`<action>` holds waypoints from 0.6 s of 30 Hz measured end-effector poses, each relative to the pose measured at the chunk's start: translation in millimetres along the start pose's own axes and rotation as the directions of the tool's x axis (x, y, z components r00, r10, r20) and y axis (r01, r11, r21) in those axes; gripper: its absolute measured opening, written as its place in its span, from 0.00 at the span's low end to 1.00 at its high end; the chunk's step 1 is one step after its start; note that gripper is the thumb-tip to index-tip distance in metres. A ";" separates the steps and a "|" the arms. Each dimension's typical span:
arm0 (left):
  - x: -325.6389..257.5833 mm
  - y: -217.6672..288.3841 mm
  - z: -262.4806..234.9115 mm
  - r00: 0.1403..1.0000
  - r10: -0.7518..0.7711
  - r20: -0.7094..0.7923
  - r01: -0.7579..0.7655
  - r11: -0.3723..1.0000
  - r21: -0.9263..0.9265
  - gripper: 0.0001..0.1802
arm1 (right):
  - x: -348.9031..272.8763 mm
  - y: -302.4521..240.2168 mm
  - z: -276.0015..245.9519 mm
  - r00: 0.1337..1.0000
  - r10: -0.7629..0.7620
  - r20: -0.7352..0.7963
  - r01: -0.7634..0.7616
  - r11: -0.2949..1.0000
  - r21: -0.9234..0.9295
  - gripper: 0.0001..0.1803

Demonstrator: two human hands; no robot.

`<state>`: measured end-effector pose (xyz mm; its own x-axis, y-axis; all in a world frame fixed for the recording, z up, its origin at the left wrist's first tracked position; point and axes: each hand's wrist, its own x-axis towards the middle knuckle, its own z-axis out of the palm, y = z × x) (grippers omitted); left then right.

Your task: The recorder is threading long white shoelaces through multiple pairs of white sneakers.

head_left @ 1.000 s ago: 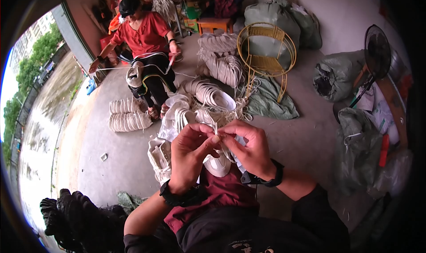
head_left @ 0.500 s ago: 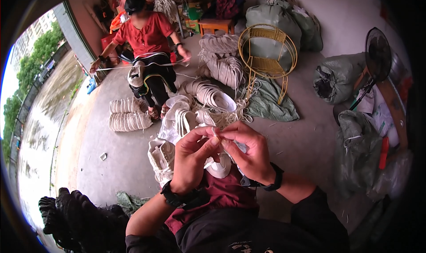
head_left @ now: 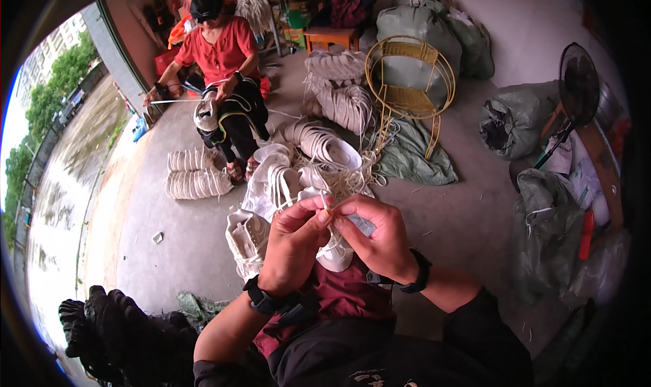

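My left hand (head_left: 288, 248) is closed, thumb against fingertips, pinching a thin white shoelace (head_left: 323, 201). Close against it, my right hand (head_left: 380, 236) pinches at the same spot; the lace's tip is too small to make out. Below the hands, a white shoe (head_left: 335, 257) rests on the dark red cloth (head_left: 346, 295) over my lap, mostly covered by my hands. Left of my left hand stands another laced white shoe (head_left: 245, 241).
Ahead lie white shoe parts (head_left: 281, 177) and bundled pale pieces (head_left: 196, 177). A person in red (head_left: 220, 51) sits beyond, pulling a lace on a shoe. A yellow wicker chair (head_left: 410, 92), a fan (head_left: 576, 85) and green sacks (head_left: 549, 217) stand to the right.
My two hands have lowered slightly, still pinched together. The seated person's hand on the right side of their body has come down onto the shoe in their lap.
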<state>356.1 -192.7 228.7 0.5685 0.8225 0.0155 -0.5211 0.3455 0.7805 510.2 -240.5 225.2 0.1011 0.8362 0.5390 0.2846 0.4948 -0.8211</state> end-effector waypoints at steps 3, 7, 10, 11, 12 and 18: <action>1.4 -3.4 -4.8 1.000 0.000 -0.010 0.000 1.000 -0.002 0.08 | 1.5 0.8 0.9 0.998 -0.056 -0.005 0.055 0.992 -0.115 0.05; 1.0 -5.8 -6.7 1.000 0.022 0.017 -0.021 0.999 -0.033 0.07 | 0.8 3.8 2.6 0.996 -0.084 -0.002 0.083 0.984 -0.158 0.05; 1.2 -6.4 -7.8 0.998 0.011 0.054 -0.009 0.999 -0.033 0.07 | 1.2 2.4 1.5 0.997 -0.072 0.002 0.072 0.993 -0.092 0.07; 1.2 -5.9 -8.2 0.999 0.010 0.053 -0.008 0.999 -0.033 0.07 | 1.6 2.3 1.7 0.999 -0.045 0.014 0.045 0.999 -0.030 0.07; 1.3 -5.5 -8.3 0.999 -0.011 0.051 0.013 0.999 -0.042 0.07 | 1.8 2.1 1.9 0.999 -0.017 0.026 0.017 0.999 0.032 0.08; 2.2 -5.7 -7.0 0.996 -0.038 0.075 0.042 0.997 -0.064 0.07 | 0.4 3.8 -0.8 0.996 0.065 0.058 -0.071 0.990 0.120 0.09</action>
<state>355.8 -189.7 219.8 0.6339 0.7727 0.0329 -0.5360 0.4081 0.7390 512.1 -238.4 222.4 0.0638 0.8788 0.4729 0.1607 0.4587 -0.8740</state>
